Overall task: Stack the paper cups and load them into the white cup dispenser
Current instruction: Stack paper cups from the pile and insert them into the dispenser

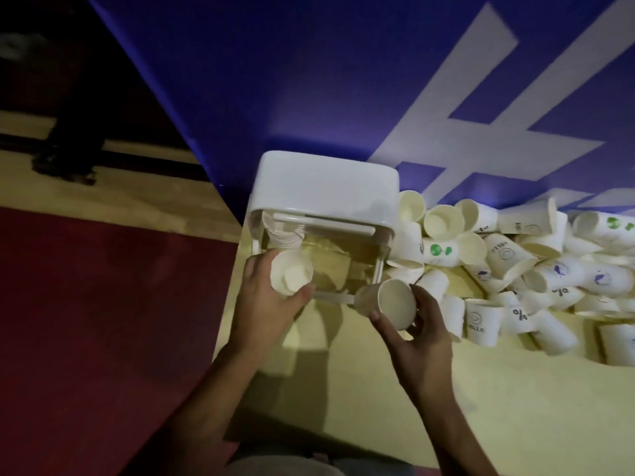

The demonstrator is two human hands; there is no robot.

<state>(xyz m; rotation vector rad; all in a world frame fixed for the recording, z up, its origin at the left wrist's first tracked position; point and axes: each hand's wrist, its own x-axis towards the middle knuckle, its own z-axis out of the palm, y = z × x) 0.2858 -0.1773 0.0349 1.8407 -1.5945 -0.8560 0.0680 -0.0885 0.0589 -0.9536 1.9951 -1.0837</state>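
Head view shows us the white cup dispenser (323,197) standing on the pale yellow tabletop (515,407), its solid white cap toward the blue banner and its clear-walled body toward us. Inside the dispenser, along its left wall, we see a nested column of paper cups (283,235) lying with the rims stepped one behind another. At the near left corner of the dispenser, our left hand (268,300) is wrapped around a small stack of cups (291,274), mouth turned toward us, with at least one more cup seated inside the outer one; the stack touches the dispenser's open front edge. At the near right corner of the dispenser, our right hand (417,334) grips a single cup (388,302) by its sides, thumb on one side and fingers on the other, mouth tilted up toward us; it sits just beside the dispenser's front rail, and we cannot tell whether it touches. To the right of the dispenser, a loose pile of paper cups (515,266) lies tumbled on the tabletop, most on their sides, some printed with green dots, a blue mark, a percent sign or the word HELLO. Behind the dispenser rises the blue banner (292,80) with broad white strokes. Left of the dispenser, past the table edge, lies a dark red floor (103,321).
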